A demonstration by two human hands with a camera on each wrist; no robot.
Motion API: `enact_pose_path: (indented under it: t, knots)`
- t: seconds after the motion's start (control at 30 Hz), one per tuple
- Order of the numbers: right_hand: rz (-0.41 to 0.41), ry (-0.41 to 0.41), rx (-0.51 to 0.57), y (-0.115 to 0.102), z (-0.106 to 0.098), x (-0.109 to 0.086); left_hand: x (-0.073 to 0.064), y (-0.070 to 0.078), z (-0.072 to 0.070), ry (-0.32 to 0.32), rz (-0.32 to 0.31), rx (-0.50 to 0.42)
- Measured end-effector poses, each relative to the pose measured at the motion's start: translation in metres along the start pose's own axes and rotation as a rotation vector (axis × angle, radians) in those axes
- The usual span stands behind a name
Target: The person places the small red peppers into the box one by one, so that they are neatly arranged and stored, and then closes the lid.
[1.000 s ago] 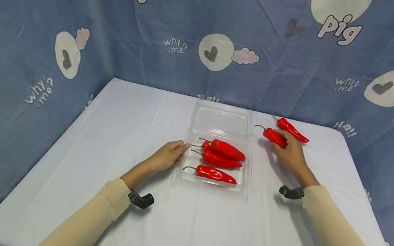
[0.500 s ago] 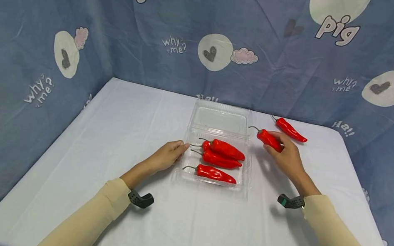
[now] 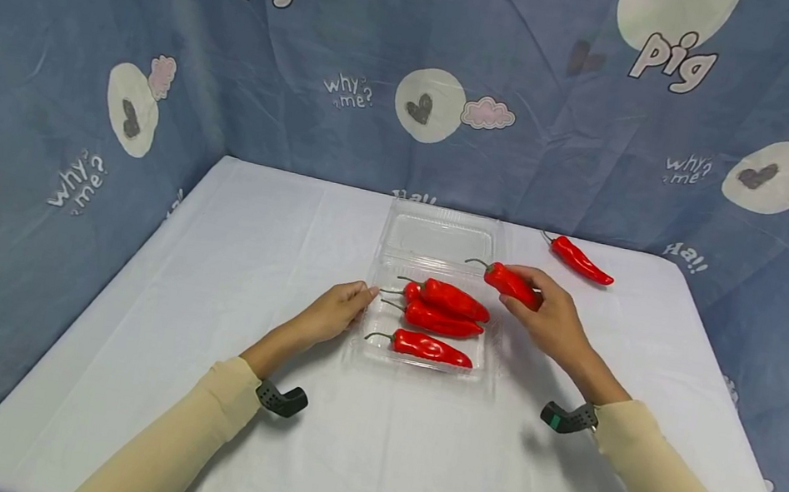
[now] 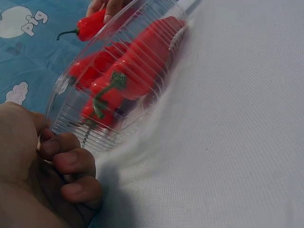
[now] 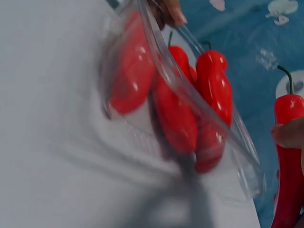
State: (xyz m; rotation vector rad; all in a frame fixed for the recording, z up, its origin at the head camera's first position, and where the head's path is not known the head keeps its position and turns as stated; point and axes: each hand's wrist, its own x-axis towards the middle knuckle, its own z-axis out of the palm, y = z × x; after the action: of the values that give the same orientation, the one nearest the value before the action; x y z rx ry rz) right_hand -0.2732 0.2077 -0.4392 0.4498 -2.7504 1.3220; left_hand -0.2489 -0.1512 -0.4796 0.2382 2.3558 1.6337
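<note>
A clear plastic clamshell box [image 3: 487, 360] stands in the middle of the table in the head view, its lid [image 3: 441, 237] folded back. Several red chili peppers lie inside, stems pointing left; the front pepper [image 3: 431, 348] is apart from the others. My left hand [image 3: 335, 312] pinches the box's left rim, thumb and curled fingers close on the plastic in the left wrist view. My right hand [image 3: 549, 316] holds another red chili pepper [image 3: 510, 284] over the box's right side, near the hinge. In the right wrist view this pepper [image 5: 288, 166] hangs stem up beside the box wall.
One more red chili pepper [image 3: 580, 259] lies on the white tablecloth [image 3: 276, 229] at the back right. A blue printed curtain [image 3: 526, 172] borders the table behind and at the sides. Black wrist cameras sit on both wrists.
My right hand has carried its pepper leftward from beside the back pepper to over the box's right edge. The left hand stays on the box rim.
</note>
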Motion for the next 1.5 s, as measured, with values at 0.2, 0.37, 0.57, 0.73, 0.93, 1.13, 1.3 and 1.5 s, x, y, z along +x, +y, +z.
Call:
enact_pose_path:
  t: [0.2,0.37,0.57,0.73,0.93,1.13,1.3,1.5]
  knots:
    - [-0.006,-0.036,0.024,-0.014,0.009,-0.004,0.0,0.0,0.0,0.0,-0.005,0.005]
    - [-0.02,-0.061,0.032,-0.021,0.014,-0.006,0.0,-0.001,0.0,-0.002,-0.006,0.002]
    - [-0.033,-0.084,0.046,-0.026,0.02,-0.008,0.0,-0.002,0.0,0.001,-0.002,0.0]
    - [-0.053,-0.099,0.044,-0.029,0.025,-0.009,0.0,-0.002,0.001,0.004,0.0,-0.013]
    - [-0.082,-0.114,0.027,-0.038,0.032,-0.012,0.0,-0.001,0.001,0.012,-0.001,-0.018]
    - [-0.121,-0.118,0.0,-0.043,0.036,-0.01,0.0,-0.001,0.001,0.008,-0.002,-0.005]
    - [-0.157,-0.128,-0.012,-0.046,0.039,-0.009,0.0,-0.002,0.001,0.003,0.007,-0.007]
    - [-0.185,-0.161,-0.038,-0.051,0.048,-0.008,0.001,-0.003,0.001,0.01,0.002,-0.012]
